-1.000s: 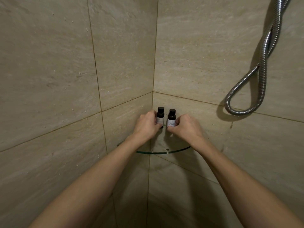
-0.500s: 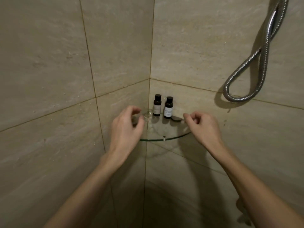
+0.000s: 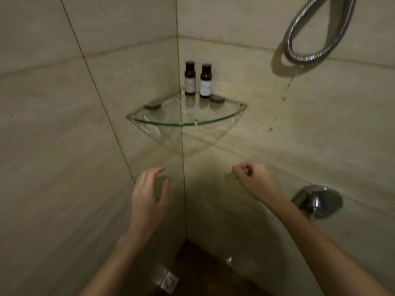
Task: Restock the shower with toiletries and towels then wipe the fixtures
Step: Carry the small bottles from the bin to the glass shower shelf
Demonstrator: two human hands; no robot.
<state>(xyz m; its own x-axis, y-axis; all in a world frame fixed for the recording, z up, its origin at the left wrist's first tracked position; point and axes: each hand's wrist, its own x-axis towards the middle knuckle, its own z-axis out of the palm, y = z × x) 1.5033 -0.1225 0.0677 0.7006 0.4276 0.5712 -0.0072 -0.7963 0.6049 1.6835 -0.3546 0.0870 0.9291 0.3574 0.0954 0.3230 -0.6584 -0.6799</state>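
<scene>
Lower now, the left hand (image 3: 149, 195) is hanging with loose fingers and the right hand (image 3: 254, 180) is curling in, both holding nothing. Two bottles (image 3: 190, 79) are standing on the glass shelf (image 3: 183, 124).

Both my forearms are bare and stretched out ahead of me. My left forearm (image 3: 111, 265) rises from the lower edge, and my right forearm (image 3: 320, 242) comes in from the lower right corner. My left hand (image 3: 149, 195) shows its back to me, fingers loose and gently bent, thumb held apart, holding nothing. My right hand (image 3: 254, 180) sits slightly higher and well apart from it, its fingers curled in on themselves around nothing.
</scene>
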